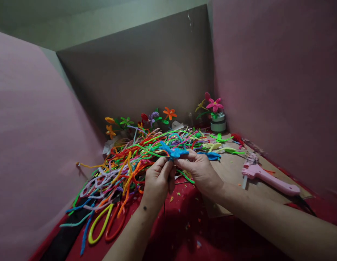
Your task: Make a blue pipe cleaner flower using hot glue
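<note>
A blue fuzzy flower (pixel 174 151) with a small pinkish centre is held up at the middle of the view, above the near edge of a pile of pipe cleaners (pixel 146 145). My left hand (pixel 159 177) pinches it from below, its fingertips at the flower's base. From the right, my right hand (pixel 202 172) has thumb and fingers closed on the flower's right petal and base. The fingertips of both hands nearly meet, and what lies between them is partly hidden. Another blue piece (pixel 212 156) lies just beyond my right hand.
A pink glue gun (pixel 270 177) rests on a brown board (pixel 233 168) at the right. Yellow and red scissor-like handles (pixel 100 224) stick out at the lower left. Finished flowers (pixel 170 113) stand behind, one group by a green jar (pixel 218 123). Scraps dot the red cloth (pixel 182 217).
</note>
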Available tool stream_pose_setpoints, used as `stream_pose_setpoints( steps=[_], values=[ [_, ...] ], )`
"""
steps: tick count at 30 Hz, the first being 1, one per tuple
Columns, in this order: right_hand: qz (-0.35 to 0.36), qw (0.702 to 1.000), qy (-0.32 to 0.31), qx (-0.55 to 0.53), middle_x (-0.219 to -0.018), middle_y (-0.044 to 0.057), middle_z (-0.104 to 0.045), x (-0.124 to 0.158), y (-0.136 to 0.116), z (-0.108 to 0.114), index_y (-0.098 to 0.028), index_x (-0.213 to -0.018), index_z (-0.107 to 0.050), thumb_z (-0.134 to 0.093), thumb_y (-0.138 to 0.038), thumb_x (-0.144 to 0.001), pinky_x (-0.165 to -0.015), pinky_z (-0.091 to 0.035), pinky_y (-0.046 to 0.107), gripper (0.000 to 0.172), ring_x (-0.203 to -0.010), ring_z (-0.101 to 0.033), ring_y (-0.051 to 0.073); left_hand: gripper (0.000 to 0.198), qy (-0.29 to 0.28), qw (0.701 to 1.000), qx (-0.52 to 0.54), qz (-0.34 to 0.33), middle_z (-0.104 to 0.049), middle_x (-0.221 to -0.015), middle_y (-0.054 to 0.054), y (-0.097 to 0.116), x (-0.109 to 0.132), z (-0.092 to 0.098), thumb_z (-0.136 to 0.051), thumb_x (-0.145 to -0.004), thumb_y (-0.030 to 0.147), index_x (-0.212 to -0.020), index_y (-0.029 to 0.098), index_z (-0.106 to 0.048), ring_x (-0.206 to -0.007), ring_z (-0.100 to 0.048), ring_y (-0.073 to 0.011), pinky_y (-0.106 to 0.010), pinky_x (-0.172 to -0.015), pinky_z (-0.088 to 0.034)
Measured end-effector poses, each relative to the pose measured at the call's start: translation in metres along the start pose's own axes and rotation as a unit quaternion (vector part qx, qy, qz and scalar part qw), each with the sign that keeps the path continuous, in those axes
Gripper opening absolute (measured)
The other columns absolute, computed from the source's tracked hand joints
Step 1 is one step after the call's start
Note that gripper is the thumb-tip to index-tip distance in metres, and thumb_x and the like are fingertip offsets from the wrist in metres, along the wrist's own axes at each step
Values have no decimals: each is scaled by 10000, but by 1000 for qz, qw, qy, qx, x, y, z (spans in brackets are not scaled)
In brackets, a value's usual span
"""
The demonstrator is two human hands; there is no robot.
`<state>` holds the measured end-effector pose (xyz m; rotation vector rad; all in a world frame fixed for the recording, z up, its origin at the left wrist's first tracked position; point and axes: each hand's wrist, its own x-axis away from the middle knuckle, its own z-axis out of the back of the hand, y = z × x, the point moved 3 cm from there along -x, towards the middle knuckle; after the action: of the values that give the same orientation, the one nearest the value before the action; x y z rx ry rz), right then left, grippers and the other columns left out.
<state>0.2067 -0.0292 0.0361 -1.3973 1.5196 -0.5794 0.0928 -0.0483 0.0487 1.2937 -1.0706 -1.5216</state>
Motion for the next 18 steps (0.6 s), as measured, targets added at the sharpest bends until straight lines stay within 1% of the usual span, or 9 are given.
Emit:
stream_pose_setpoints(
  steps=[2,5,8,10,11,12,14,16,18],
  values=[
    [-26,998,-19,-45,-683,3,-601,0,2,-2,-168,-683,-686,-693,-280,-655,-720,-407,310,116,-686,-533,136,273,-30,993,101,50,-409,-472,77,-5,-1,-1,-540,-798,372,-632,177,-445,-286,-287,-35,-159,-270,-277],
    [-83,992,-23,-92,-632,-11,-602,0,5,-3,-159,-635,-669,-737,-271,-596,-679,-395,289,137,-626,-521,116,200,-69,964,230,115,-411,-506,85,-14,-2,2,-582,-774,336,-705,174,-488,-278,-217,-15,-149,-227,-285],
    [-118,987,-39,-102,-591,-17,-595,1,7,-4,-153,-584,-638,-745,-270,-586,-641,-385,275,159,-589,-516,107,168,-136,930,304,158,-393,-490,86,-24,-3,6,-613,-754,303,-738,155,-536,-267,-191,3,-122,-223,-262],
    [-114,987,-54,-102,-581,-16,-589,1,9,-4,-149,-560,-617,-730,-264,-608,-643,-389,274,168,-595,-527,112,175,-173,912,330,173,-416,-488,72,-27,-3,6,-623,-746,298,-721,141,-549,-263,-216,7,-111,-232,-247],
    [-108,987,-53,-105,-583,-17,-586,2,9,-4,-149,-559,-613,-724,-258,-614,-639,-392,272,165,-594,-530,113,182,-183,909,332,171,-436,-490,62,-28,-4,5,-621,-747,304,-717,139,-552,-263,-240,2,-115,-236,-251],
    [-104,988,-46,-108,-582,-19,-581,2,9,-3,-150,-564,-612,-722,-249,-614,-627,-394,269,157,-585,-529,112,192,-185,913,324,165,-460,-498,50,-27,-4,4,-611,-752,319,-720,138,-555,-266,-273,-8,-128,-241,-271],
    [-101,988,-31,-113,-542,-27,-556,2,10,-3,-155,-578,-620,-717,-250,-617,-565,-389,264,140,-519,-499,104,228,-166,937,278,134,-514,-532,23,-24,-4,1,-571,-774,363,-729,140,-556,-294,-367,-47,-175,-268,-342],
    [-97,988,-20,-116,-520,-32,-547,2,10,-4,-162,-611,-647,-716,-253,-616,-530,-385,265,114,-477,-470,98,231,-109,973,188,79,-552,-578,11,-22,-3,-1,-556,-780,384,-769,154,-556,-365,-461,-91,-219,-331,-407],
    [-79,989,0,-124,-578,-23,-585,2,9,-5,-174,-650,-676,-732,-244,-596,-589,-414,279,104,-528,-498,107,188,-29,998,62,1,-560,-593,20,-20,0,0,-597,-756,350,-797,169,-564,-446,-503,-106,-221,-416,-426]
  ],
)
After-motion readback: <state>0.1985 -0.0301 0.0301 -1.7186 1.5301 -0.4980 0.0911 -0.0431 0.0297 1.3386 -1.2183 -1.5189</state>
